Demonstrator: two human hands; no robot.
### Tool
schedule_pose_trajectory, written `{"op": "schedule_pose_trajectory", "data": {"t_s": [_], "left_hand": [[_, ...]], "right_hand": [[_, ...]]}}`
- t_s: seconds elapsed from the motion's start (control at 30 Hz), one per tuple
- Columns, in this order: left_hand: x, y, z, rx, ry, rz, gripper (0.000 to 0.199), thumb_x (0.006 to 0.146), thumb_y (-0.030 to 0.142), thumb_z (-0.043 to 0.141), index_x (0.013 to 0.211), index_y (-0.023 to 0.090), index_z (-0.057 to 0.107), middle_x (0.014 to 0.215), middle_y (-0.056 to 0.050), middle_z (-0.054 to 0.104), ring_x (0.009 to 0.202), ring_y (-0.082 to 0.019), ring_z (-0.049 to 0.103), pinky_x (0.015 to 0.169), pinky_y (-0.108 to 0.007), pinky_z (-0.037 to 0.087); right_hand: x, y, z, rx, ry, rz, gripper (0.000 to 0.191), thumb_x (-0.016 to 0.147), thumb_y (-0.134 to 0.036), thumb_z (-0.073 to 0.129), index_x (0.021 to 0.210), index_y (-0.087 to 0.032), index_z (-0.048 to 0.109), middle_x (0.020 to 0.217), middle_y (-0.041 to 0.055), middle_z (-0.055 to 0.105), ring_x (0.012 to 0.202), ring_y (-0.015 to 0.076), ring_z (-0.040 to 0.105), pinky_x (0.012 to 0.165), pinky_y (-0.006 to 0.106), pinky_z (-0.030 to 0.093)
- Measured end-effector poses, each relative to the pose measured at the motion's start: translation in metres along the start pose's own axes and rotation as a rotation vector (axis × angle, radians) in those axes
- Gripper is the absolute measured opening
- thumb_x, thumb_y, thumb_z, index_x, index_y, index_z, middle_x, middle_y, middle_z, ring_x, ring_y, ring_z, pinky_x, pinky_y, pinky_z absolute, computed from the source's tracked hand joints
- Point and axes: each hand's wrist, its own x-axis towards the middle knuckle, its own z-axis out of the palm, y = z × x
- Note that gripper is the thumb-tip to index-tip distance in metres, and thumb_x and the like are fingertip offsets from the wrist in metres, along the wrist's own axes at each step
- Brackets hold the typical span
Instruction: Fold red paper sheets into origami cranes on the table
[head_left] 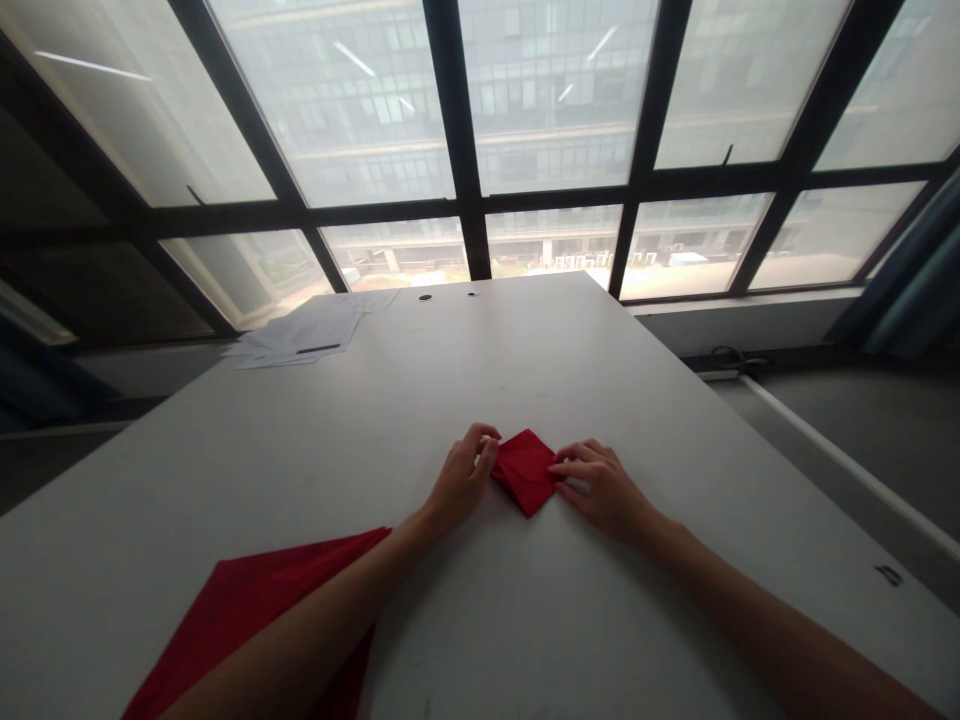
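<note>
A small folded red cloth (529,468) lies on the white table in a diamond shape, with creases and layered edges showing at its left side. My left hand (463,478) is at its left corner, fingers bent and thumb against the edge. On the opposite side, my right hand (606,492) has its fingertips on the right corner, the thumb just below them. Under and beside my left forearm spreads a larger red cloth (247,600), partly hidden by the arm.
White table (420,390) stretches toward tall dark-framed windows. Loose papers (307,330), with a dark strip on them, lie at the far left. Two small holes sit near the far edge. A dark mark (889,575) is by the right edge. Blue curtains (900,290) hang at the side.
</note>
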Motion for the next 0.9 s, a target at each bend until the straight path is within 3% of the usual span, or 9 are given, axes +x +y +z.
{"op": "schedule_pose_trajectory", "data": {"t_s": [0.13,0.3,0.5,0.63,0.9], "left_hand": [[-0.0030,0.0013,-0.0019,-0.061,0.009,0.039,0.030,0.101,0.043,0.035,0.112,0.022,0.053,0.074,0.001,0.060,0.071,-0.017,0.058,0.070,-0.028,0.045],[-0.0037,-0.0003,-0.0008,-0.163,0.013,0.079,0.018,0.100,0.033,0.040,0.106,0.022,0.053,0.096,-0.004,0.068,0.093,-0.018,0.065,0.081,-0.030,0.049],[-0.0014,0.0004,0.0001,-0.066,0.027,0.156,0.010,0.090,0.024,0.058,0.100,0.020,0.058,0.096,-0.004,0.069,0.093,-0.017,0.066,0.086,-0.030,0.051],[-0.0029,0.0049,-0.0006,-0.058,-0.058,0.233,0.011,0.089,0.023,0.062,0.099,0.020,0.063,0.106,-0.006,0.070,0.096,-0.018,0.066,0.087,-0.029,0.052],[-0.0041,0.0035,0.0014,0.049,-0.201,0.383,0.026,0.098,0.026,0.049,0.117,0.022,0.066,0.127,-0.010,0.065,0.119,-0.021,0.059,0.106,-0.037,0.045]], "right_hand": [[-0.0001,-0.0010,-0.0007,0.038,0.041,0.007,0.031,0.092,-0.017,0.055,0.118,-0.027,0.067,0.106,0.0049,0.073,0.104,0.0222,0.061,0.092,0.039,0.045],[-0.0005,-0.0004,0.0001,0.076,0.043,-0.015,0.026,0.090,-0.011,0.052,0.102,-0.025,0.070,0.105,0.0037,0.073,0.104,0.0217,0.062,0.094,0.039,0.043],[0.0001,0.0011,0.0015,0.092,0.031,-0.037,0.023,0.090,-0.012,0.053,0.095,-0.026,0.071,0.108,0.0022,0.073,0.106,0.0222,0.061,0.097,0.041,0.042],[0.0004,0.0020,0.0025,0.086,0.032,-0.037,0.023,0.090,-0.012,0.054,0.094,-0.027,0.072,0.108,0.0018,0.074,0.106,0.0220,0.061,0.097,0.041,0.042],[-0.0002,-0.0010,0.0002,0.075,0.017,-0.082,0.030,0.088,-0.008,0.053,0.098,-0.027,0.073,0.110,0.0022,0.073,0.108,0.0210,0.060,0.098,0.039,0.042]]}}
